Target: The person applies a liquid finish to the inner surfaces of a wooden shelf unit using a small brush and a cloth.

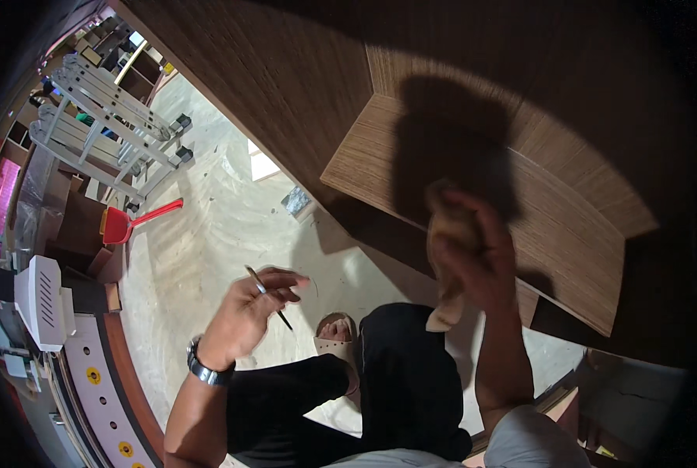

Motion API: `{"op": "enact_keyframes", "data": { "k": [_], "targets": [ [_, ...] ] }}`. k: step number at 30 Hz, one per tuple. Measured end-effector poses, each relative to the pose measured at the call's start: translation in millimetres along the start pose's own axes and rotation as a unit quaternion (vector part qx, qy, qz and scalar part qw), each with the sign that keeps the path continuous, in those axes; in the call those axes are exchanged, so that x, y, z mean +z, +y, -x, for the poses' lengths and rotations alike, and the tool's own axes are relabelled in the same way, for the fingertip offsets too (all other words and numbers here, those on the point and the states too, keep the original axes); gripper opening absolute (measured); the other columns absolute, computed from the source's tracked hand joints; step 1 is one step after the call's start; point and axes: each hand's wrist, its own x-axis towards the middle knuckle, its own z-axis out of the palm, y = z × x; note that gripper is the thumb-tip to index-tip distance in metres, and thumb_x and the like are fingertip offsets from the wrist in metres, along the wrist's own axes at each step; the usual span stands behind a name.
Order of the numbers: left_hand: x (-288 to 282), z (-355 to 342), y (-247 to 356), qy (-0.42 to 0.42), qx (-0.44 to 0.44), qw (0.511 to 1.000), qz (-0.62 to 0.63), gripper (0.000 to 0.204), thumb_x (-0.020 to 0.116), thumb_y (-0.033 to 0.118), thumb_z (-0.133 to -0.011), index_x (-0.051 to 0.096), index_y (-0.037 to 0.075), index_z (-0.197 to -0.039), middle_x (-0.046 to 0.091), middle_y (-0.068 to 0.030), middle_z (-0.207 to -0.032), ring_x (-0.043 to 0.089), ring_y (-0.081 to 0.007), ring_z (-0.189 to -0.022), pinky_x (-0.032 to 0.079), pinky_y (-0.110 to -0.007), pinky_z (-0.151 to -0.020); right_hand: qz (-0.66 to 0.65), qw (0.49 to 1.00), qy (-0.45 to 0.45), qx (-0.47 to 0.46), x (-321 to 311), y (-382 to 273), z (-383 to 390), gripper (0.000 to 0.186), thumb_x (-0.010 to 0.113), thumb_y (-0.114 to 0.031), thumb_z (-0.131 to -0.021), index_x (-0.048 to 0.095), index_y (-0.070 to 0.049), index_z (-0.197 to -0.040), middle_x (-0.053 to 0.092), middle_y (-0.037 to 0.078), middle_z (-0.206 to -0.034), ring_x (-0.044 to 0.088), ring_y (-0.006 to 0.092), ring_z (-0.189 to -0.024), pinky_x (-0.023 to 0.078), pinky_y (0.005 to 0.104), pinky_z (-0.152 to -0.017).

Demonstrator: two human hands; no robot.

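My left hand (251,316), at lower middle with a metal watch on the wrist, holds a thin pen-like tool (259,285) with a dark tip pointing down. My right hand (481,261) is closed round a beige cloth (446,310) that dangles below it, in front of a wooden shelf (559,234) inside a curved brown wood-grain cabinet (286,101). The shadow of the hand falls on the shelf and its back. Beneath my hands are my bent legs and a sandalled foot.
A folded aluminium ladder (106,132) lies at upper left, with a red dustpan (117,225) near it. Along the left stand a white machine (40,304), panels and furniture. A small patterned piece (295,200) sits on the pale floor (177,273) by the cabinet.
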Motion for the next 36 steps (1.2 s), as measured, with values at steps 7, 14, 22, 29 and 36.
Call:
{"op": "enact_keyframes", "data": {
  "k": [7,14,22,29,36],
  "targets": [
    [39,19,-16,-0.221,-0.123,0.960,0.123,0.047,0.048,0.025,-0.103,0.058,-0.009,-0.134,0.059,-0.0211,-0.135,0.060,-0.0288,-0.122,0.048,-0.039,-0.105,0.134,0.983,0.124,0.017,-40,41,-17,0.046,0.059,-0.007,-0.091,0.057,-0.004,-0.137,0.066,0.013,-0.111,0.063,0.0204,-0.090,0.053,0.0353,-0.083],
    [46,22,-19,-0.281,-0.082,0.948,0.125,0.046,0.045,0.030,-0.107,0.065,-0.005,-0.129,0.062,-0.0176,-0.137,0.057,-0.0306,-0.125,0.047,-0.038,-0.106,0.124,0.982,0.142,0.017,-37,45,-15,0.047,0.057,-0.009,-0.092,0.055,-0.003,-0.138,0.064,0.012,-0.114,0.061,0.0208,-0.096,0.050,0.0368,-0.088],
    [35,15,-24,-0.237,-0.126,0.946,0.181,0.045,0.048,0.029,-0.105,0.065,-0.005,-0.129,0.061,-0.0189,-0.133,0.056,-0.0291,-0.124,0.048,-0.040,-0.103,0.127,0.975,0.183,0.000,-33,53,-10,0.052,0.055,-0.012,-0.087,0.055,0.000,-0.138,0.059,0.013,-0.135,0.051,0.0250,-0.128,0.035,0.0364,-0.112],
    [26,4,-28,-0.222,-0.153,0.943,0.194,0.055,0.050,0.041,-0.106,0.066,-0.007,-0.127,0.060,-0.0182,-0.139,0.048,-0.0322,-0.135,0.044,-0.044,-0.112,0.176,0.966,0.186,0.030,-32,54,-9,0.062,0.054,-0.024,-0.087,0.051,0.000,-0.143,0.053,0.018,-0.145,0.049,0.0320,-0.136,0.034,0.0447,-0.115],
    [23,0,-32,-0.201,-0.135,0.944,0.224,0.049,0.050,0.037,-0.106,0.067,-0.005,-0.127,0.061,-0.0157,-0.139,0.050,-0.0317,-0.133,0.045,-0.043,-0.110,0.228,0.956,0.184,0.025,-37,55,-9,0.063,0.054,-0.027,-0.087,0.050,-0.001,-0.145,0.053,0.018,-0.146,0.048,0.0331,-0.137,0.033,0.0450,-0.116]
  ]
}}
